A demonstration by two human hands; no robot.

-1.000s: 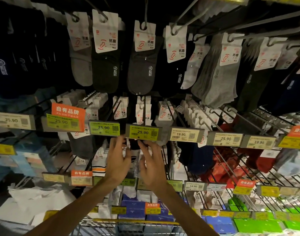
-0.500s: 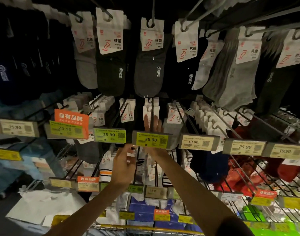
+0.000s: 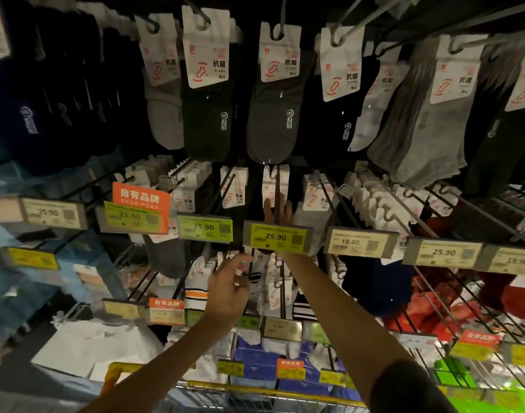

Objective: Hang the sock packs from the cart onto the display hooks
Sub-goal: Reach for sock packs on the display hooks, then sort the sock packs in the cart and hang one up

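Head view — right hand [image 3: 277, 208], flat-fingered, is pushing a sock pack [image 3: 270, 181] behind the price tag [image 3: 275, 237]; left hand [image 3: 228, 293], slack below, should fetch another.

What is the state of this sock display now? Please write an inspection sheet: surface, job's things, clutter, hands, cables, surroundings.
Surface: display hooks, most of them loaded.
Job's things: white sock pack on the hook behind the yellow 25.90 tag; cart below.
Clutter: white bags at the lower left.
Hands: right hand reaches behind the tag, straight fingers on the pack; left hand below the tag, grip unclear.
Cables: nothing seen.
Surroundings: dark and grey socks hang above; dim light.
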